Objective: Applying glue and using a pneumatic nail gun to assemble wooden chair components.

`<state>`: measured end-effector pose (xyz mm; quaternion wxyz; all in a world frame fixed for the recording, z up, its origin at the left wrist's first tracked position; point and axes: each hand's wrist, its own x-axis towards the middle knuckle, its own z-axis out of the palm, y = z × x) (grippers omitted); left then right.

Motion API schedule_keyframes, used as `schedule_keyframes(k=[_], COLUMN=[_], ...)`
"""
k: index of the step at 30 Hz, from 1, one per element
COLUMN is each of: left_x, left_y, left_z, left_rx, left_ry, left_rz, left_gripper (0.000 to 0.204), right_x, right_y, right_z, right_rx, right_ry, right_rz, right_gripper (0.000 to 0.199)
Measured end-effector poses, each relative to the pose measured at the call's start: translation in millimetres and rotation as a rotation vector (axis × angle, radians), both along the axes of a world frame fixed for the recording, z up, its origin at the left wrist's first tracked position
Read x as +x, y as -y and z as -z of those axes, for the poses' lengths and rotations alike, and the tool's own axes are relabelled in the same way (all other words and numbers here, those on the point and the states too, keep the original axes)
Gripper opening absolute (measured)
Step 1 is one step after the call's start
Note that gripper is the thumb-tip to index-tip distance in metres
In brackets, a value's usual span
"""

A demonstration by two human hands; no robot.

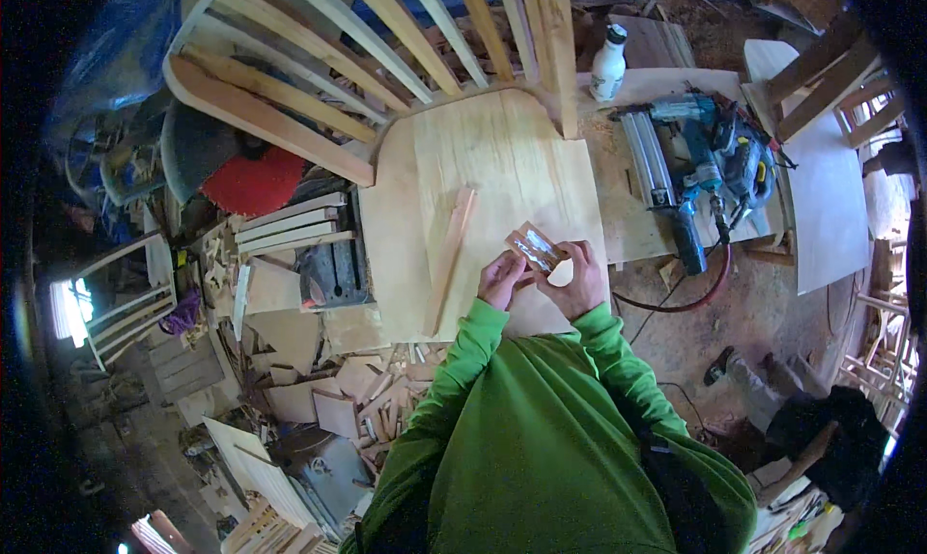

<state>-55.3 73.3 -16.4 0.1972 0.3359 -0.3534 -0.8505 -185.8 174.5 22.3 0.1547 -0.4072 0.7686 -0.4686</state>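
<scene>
In front of my body, both hands hold a small flat brown packet-like piece (pixel 534 244) with a glossy, light-reflecting patch; its exact kind is unclear. My left hand (pixel 499 279) pinches its near left edge. My right hand (pixel 580 282) is closed on its right side with thumb and fingers curled. Beneath the hands lies a broad pale wooden panel (pixel 502 163). On that panel, left of my hands, rests a narrow wooden strip (pixel 452 255), set at a slant and touched by neither hand.
A slatted wooden frame (pixel 275 120) rises at the panel's far side. Power tools (pixel 710 163) and a white bottle (pixel 607 67) stand at right; a red hose (pixel 690 306) curves below them. Wood offcuts (pixel 338 411) heap at left. Another person (pixel 821 429) is at lower right.
</scene>
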Motion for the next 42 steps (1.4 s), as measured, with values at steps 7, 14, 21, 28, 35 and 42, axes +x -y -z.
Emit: schedule_keyframes(k=[7, 14, 21, 28, 35, 42], left_x=[2, 36, 91, 96, 78, 102], left_y=[17, 49, 60, 50, 29, 18], left_z=[-1, 7, 26, -15, -74, -81], left_rx=[0.060, -1.401, -1.424, -0.266, 0.005, -0.082], left_ry=[0.126, 0.659, 1.051, 0.288, -0.095, -0.065], left_rz=[0.022, -0.104, 0.022, -0.004, -0.103, -0.073], left_gripper=[0.022, 0.043, 0.049, 0.025, 0.032, 0.036], right_x=[5, -12, -37, -197, -294, -340], right_y=[14, -22, -28, 49, 144, 165], right_z=[12, 44, 17, 14, 48, 134], right_rx=[0.081, 0.322, 0.093, -0.196, -0.465, -0.724], right_ry=[-0.231, -0.450, -0.199, 0.961, 1.802, 2.210], right_rz=[0.004, 0.191, 0.064, -0.026, 0.513, 0.377], right_gripper=[0.052, 0.047, 0.053, 0.042, 0.082, 0.076])
